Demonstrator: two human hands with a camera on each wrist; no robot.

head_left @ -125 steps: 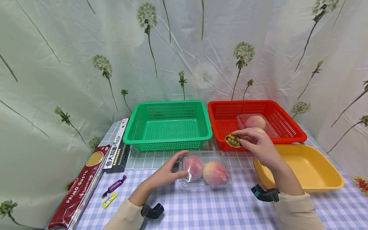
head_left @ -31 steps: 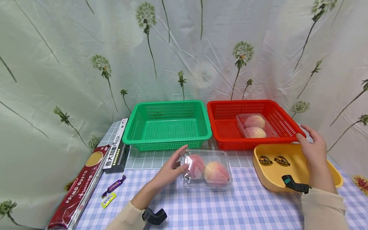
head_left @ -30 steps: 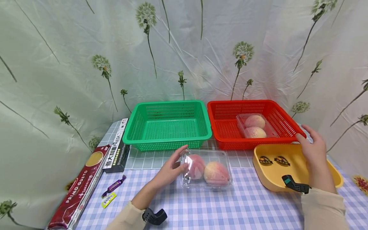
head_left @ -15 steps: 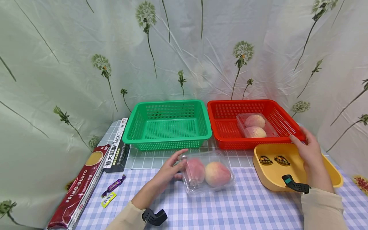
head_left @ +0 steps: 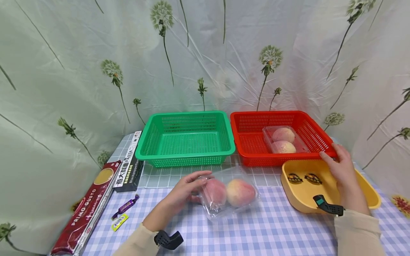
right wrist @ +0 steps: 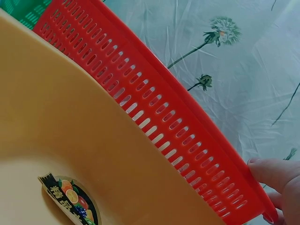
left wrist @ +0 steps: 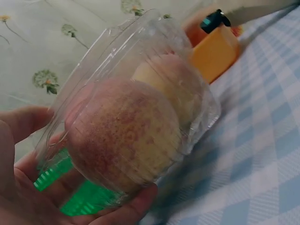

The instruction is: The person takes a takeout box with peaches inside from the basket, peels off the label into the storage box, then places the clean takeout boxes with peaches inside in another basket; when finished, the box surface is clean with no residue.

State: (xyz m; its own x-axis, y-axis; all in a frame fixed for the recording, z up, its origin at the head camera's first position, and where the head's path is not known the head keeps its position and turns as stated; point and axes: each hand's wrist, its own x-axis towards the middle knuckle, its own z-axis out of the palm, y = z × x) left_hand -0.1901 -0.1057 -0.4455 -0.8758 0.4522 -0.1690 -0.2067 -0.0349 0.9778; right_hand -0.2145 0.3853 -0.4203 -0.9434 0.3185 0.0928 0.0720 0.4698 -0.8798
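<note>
My left hand (head_left: 182, 193) grips the left end of a clear plastic clamshell box (left wrist: 140, 35) with two peaches inside, a pinker one (head_left: 214, 192) and a paler one (head_left: 241, 193). In the left wrist view the box is tilted, thumb on one side and fingers curled beneath. On the right, my right hand (head_left: 343, 172) pinches the front right corner of the red basket (head_left: 266, 160). The right wrist view has its thumb (right wrist: 269, 171) on the rim and fingers below. Inside that basket lies another clear box of two peaches (head_left: 283, 140).
A green basket (head_left: 185, 157) stands left of the red one. The yellow basin (head_left: 326, 195) below my right hand holds two black fruit stickers (head_left: 294, 178). At left lie a pasta box (head_left: 129, 170), a red pasta packet (head_left: 86, 209), a purple candy (head_left: 125, 207) and a yellow packet (head_left: 120, 222).
My right hand, which held a sticker, has let it go and moved right to the red basket's corner; two stickers now show in the basin. My left hand has tilted the peach box.
</note>
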